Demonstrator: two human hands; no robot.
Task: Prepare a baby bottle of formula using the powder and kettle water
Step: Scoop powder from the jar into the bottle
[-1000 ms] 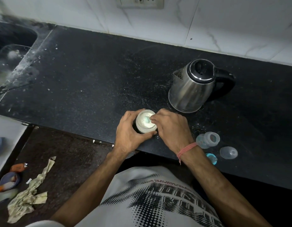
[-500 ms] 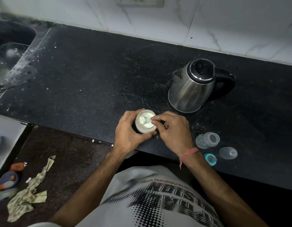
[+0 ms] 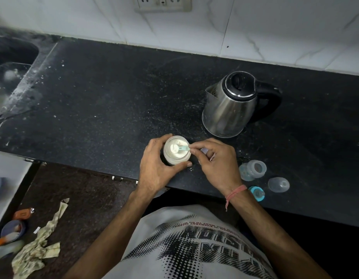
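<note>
Scooping powder at the counter's front edge.

The white T-shirt (image 3: 194, 248) bears black print, seen upside down and too blurred to read. Just beyond it, the left hand (image 3: 154, 170) curls round the small clear jar of white powder (image 3: 176, 151), thumb at its near side, fingers at its far rim. The right hand (image 3: 217, 162) pinches the handle of the pale blue plastic scoop (image 3: 179, 148), whose heaped bowl sits over the jar's mouth. Right of the hands lie a clear baby bottle (image 3: 253, 170), a blue-ringed teat (image 3: 256, 193) and a clear cap (image 3: 278, 184). Farther back stands the steel kettle with black lid and handle (image 3: 231, 107).
</note>
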